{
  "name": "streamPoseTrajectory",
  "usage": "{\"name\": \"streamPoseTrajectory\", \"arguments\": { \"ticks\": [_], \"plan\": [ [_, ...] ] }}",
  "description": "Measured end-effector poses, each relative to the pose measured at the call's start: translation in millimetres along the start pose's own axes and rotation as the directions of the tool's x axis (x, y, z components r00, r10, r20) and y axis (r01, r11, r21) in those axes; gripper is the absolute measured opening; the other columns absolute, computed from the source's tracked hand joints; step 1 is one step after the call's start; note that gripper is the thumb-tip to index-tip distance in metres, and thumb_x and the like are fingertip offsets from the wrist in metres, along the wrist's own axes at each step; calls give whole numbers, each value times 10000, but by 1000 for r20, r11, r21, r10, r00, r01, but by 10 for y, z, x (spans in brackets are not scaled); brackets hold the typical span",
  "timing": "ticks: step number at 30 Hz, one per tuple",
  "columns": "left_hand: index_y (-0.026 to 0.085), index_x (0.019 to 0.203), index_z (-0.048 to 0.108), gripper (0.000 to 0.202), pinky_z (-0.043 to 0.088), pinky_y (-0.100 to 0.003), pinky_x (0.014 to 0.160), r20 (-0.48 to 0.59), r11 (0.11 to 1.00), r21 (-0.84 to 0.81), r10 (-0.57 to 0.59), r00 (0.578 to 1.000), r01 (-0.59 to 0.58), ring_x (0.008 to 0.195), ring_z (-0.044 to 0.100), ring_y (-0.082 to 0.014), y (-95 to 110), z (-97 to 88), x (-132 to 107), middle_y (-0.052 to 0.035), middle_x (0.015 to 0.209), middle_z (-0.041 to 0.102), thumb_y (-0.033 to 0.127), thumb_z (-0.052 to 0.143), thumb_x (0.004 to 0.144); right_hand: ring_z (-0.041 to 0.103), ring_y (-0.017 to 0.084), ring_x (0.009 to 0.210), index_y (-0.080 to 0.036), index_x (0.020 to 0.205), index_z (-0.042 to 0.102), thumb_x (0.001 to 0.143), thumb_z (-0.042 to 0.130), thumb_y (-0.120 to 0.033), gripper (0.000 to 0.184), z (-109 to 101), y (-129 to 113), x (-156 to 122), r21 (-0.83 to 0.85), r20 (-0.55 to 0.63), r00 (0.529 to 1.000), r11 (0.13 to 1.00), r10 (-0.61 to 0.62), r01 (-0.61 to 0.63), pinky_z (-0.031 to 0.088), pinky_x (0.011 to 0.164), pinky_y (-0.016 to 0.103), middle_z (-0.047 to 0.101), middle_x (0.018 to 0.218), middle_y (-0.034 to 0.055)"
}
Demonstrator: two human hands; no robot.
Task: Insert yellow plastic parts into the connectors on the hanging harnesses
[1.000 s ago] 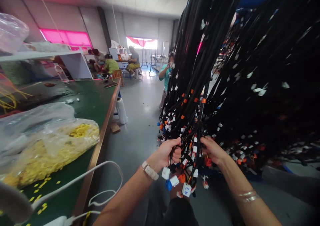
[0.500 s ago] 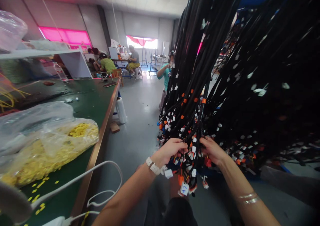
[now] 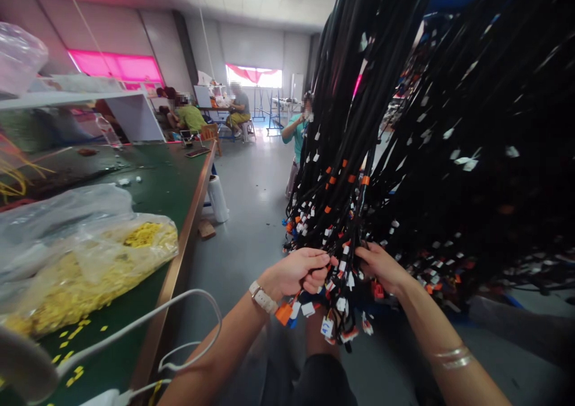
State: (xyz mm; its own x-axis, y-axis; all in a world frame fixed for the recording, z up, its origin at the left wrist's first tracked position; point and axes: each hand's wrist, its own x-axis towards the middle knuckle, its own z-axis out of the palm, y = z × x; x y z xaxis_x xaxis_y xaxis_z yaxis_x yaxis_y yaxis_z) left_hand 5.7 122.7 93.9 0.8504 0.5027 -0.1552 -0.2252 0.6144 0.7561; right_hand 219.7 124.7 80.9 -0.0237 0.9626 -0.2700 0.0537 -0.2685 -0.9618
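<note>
Thick bundles of black wire harness (image 3: 345,136) hang down in front of me, their lower ends full of small connectors and white tags. My left hand (image 3: 305,271), a watch on its wrist, is closed with curled fingers on thin wires at the left of the nearest harness end. Below it dangle an orange connector (image 3: 284,314) and a white connector (image 3: 308,309). My right hand (image 3: 380,266) is wrapped round the same harness from the right; its fingertips are partly hidden. A tag with blue handwriting (image 3: 327,327) hangs lowest, and a red connector (image 3: 378,289) is under my right hand.
At left, a green-topped table (image 3: 166,184) carries a clear bag of yellow pieces (image 3: 90,280), loose yellow bits and a white cable (image 3: 148,319). A wrapped roll (image 3: 218,199) stands by its leg. More harnesses (image 3: 485,154) fill the right. Several people work farther back.
My left hand has shifted a little left and its fingers have curled in. The orange connector has moved left with it, from the middle of the harness end to below my left wrist.
</note>
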Motion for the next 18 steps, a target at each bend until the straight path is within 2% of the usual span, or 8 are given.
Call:
{"name": "streamPoseTrajectory", "arguments": {
  "ticks": [2,4,6,8,11,14,16,18],
  "plan": [
    [143,887,542,131,140,-134,340,21,1000,-12,7,1000,-7,370,174,-31,-12,-13,10,90,481,257,262,500,852,236,53,325,-196,711,543,692,601,-300,121,12,-59,-45,-34,9,1000,999,-3,3,146,338,199,338,383,-113],
    [146,892,541,133,131,-135,344,22,1000,-8,19,1000,-18,376,169,-31,-23,-25,19,90,488,247,267,508,849,371,81,371,-200,815,588,702,617,-323,169,27,-114,-89,-82,21,999,996,-40,41,264,357,202,456,441,-83],
    [149,901,541,140,133,-134,352,10,1000,0,16,1000,-16,380,178,-31,-28,-26,25,89,494,250,275,514,846,536,126,542,-210,889,611,680,662,-309,237,39,-149,-120,-122,0,993,985,-121,120,399,463,217,612,622,-30],
    [150,908,541,148,137,-133,358,-5,1000,7,9,1000,-9,382,184,-29,-30,-13,28,87,497,255,282,517,844,593,158,741,-215,895,629,632,714,-260,280,47,-162,-141,-164,-99,971,966,-216,198,454,589,220,669,812,6],
    [149,914,543,163,145,-135,364,-26,1000,24,3,1000,-2,379,184,-25,-37,36,36,89,492,264,294,523,840,586,148,683,-200,751,639,621,731,-265,172,57,-164,-172,-189,-223,940,958,-257,217,444,542,203,659,737,16],
    [147,901,545,181,165,-136,363,-60,998,55,18,998,-15,369,206,-22,-60,115,53,85,483,309,314,521,835,395,71,362,-188,602,575,694,665,-402,250,74,-179,-221,-84,-200,973,992,-114,99,283,317,194,540,493,-22],
    [136,890,553,198,214,-142,364,-114,995,96,49,992,-38,366,262,-26,-89,179,71,67,493,377,320,509,832,268,44,290,-187,575,538,713,636,-461,322,89,-188,-253,11,-191,982,1000,-1,4,190,273,190,446,400,-57],
    [128,891,560,207,289,-161,379,-184,987,149,81,980,-54,377,346,-43,-134,254,93,41,519,453,313,498,823,288,50,284,-186,579,527,707,647,-471,334,105,-184,-271,80,-177,982,995,67,-53,208,274,188,415,372,-68]
  ]
}}
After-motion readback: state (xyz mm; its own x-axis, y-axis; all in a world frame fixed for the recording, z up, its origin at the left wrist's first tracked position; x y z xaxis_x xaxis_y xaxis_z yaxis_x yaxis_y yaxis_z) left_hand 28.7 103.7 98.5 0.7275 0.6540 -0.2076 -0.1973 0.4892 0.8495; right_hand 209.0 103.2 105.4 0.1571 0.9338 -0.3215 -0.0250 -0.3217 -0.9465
